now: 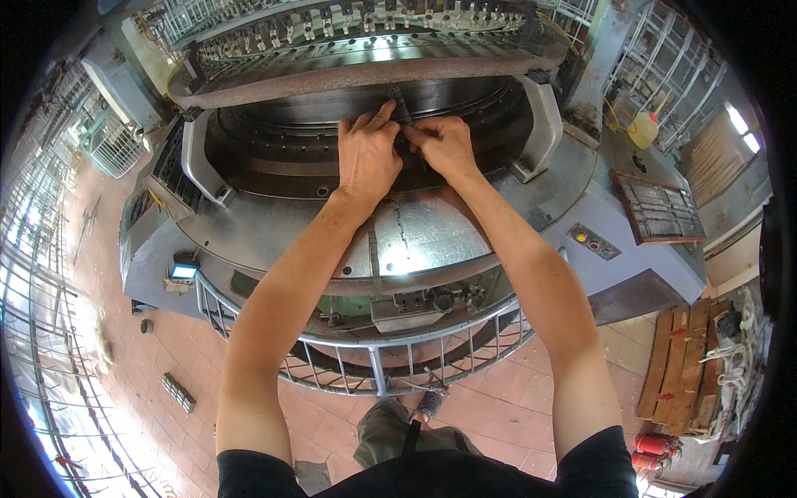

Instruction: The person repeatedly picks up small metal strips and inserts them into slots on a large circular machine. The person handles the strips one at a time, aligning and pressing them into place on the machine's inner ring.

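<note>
Both arms reach forward into the opening of a large round knitting machine (332,79). My left hand (368,156) is closed with its fingers bent, its index finger up against a narrow dark metal piece (400,104). On the other side of that piece, my right hand (444,149) pinches its lower part between thumb and fingers. The piece stands tilted in front of the dark curved cylinder wall (307,112). Its lower end is partly hidden by my fingers. Below the hands lies the shiny metal bed plate (432,228).
Grey bracket legs (540,124) flank the opening. A curved metal railing (378,369) runs between my body and the machine. On the right are a control panel (594,241), a framed panel (656,207), a yellowish plastic jug (642,130) and wooden boards (677,365).
</note>
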A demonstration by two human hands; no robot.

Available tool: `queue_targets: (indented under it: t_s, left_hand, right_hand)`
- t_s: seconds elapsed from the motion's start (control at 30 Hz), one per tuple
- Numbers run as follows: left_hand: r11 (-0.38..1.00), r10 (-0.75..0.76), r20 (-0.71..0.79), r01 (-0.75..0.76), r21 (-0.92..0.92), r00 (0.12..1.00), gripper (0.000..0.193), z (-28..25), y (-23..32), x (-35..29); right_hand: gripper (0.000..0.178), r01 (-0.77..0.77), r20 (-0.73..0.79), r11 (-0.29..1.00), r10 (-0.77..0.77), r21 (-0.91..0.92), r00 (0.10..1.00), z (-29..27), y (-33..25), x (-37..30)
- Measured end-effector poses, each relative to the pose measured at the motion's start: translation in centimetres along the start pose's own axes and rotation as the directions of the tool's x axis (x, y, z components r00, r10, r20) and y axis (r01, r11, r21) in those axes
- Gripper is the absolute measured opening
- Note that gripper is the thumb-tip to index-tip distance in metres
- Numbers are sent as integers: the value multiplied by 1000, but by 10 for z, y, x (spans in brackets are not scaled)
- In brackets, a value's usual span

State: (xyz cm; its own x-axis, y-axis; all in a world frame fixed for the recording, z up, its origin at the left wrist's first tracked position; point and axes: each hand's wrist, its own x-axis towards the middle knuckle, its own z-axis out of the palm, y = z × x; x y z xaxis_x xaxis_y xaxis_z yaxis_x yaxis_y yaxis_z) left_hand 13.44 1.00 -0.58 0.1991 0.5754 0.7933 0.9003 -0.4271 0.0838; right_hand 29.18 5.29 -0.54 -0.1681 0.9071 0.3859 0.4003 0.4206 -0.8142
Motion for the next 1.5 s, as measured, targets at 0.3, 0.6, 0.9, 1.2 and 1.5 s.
queue_targets:
  t_s: [0.3, 0.6, 0.9, 1.2, 1.5]
  left_hand:
    - [1000, 4, 1, -4, 1, 1000, 24, 0, 1, 0]
    - [1000, -4, 32, 4, 3, 999, 17, 1, 1, -1]
    - [1000, -2, 51, 2, -8, 999, 17, -1, 2, -1]
    - [1000, 8, 66, -7, -8, 998, 18, 0, 2, 0]
    - [1000, 3, 82, -4, 9, 997, 18, -1, 3, -1]
  right_hand:
    - [20, -32, 1, 999, 32, 19, 999, 0, 1, 0]
    - [21, -31, -6, 999, 32, 40, 999, 1, 1, 0]
    - [20, -22, -20, 999, 22, 24, 1000, 1, 0, 0]
    - [20, -7, -35, 1000, 6, -10, 999, 1, -2, -2]
    - [22, 1, -27, 1000, -1, -20, 1000, 0, -1, -1]
